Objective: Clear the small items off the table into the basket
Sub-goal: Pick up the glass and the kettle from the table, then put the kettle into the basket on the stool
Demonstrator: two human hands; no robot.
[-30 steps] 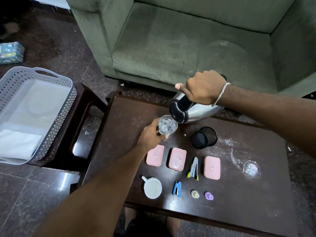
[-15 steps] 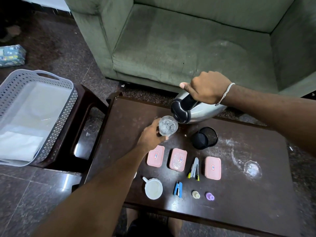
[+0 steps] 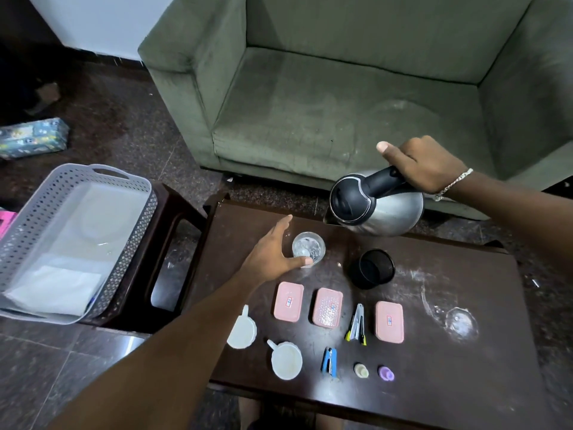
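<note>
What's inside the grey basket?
The grey basket holds a clear plastic lid or tray and a folded white paper near its front end. None of the table's small items are in it. Anything beneath the paper is hidden.

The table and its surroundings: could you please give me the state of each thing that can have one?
kettle: lifted, tilted, lid shut, held by right hand
glass: upright on table, thumb of open left hand at its rim
black cup: tipped over, empty
pink boxes: lids on
white cups: upright
basket: no small items inside yet
</note>
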